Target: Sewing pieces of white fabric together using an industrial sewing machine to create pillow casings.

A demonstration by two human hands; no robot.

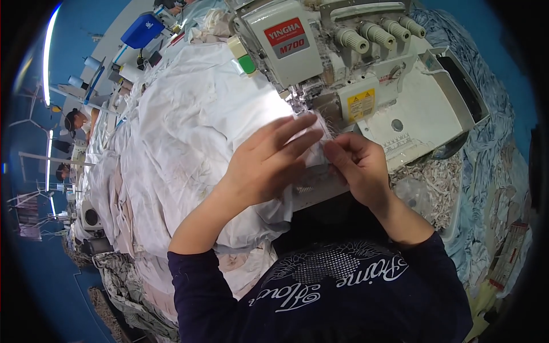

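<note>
Directly ahead stands a white overlock sewing machine, its needle area lit by a small lamp. White fabric spreads in a large crumpled heap to the left of it and runs up to the presser foot. My left hand lies over the fabric just in front of the foot, fingers stretched out and slightly apart. At the fabric's right edge, my right hand has thumb and forefinger pinched together on the white fabric; part of the cloth there is hidden by my fingers.
Four-dial group aside, tension knobs line the machine's top. A bin of fabric scraps sits below the machine's right end. Bluish-grey cloth is piled along the right. Farther left are other people and thread cones.
</note>
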